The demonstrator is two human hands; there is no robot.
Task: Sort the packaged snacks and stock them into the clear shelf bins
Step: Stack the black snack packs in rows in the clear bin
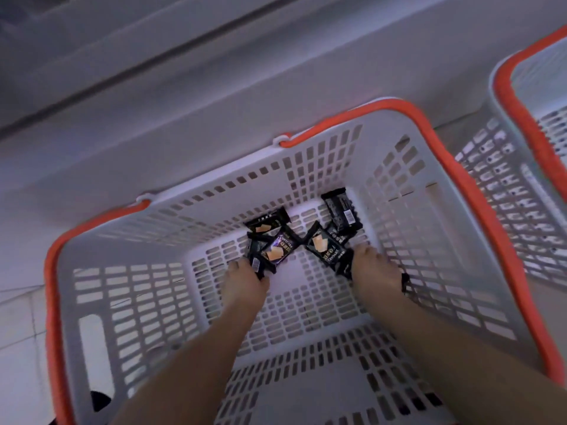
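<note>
My left hand (pixel 244 279) and right hand (pixel 372 271) each gripped black packets (pixel 276 251) on the basket (pixel 454 167) floor; more packets lay by its far wall.

"LURYCAKE" on black snack packet (pixel 277 251)

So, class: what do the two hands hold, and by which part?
Left hand: snack pack, near end. Right hand: another pack, near end.
</note>
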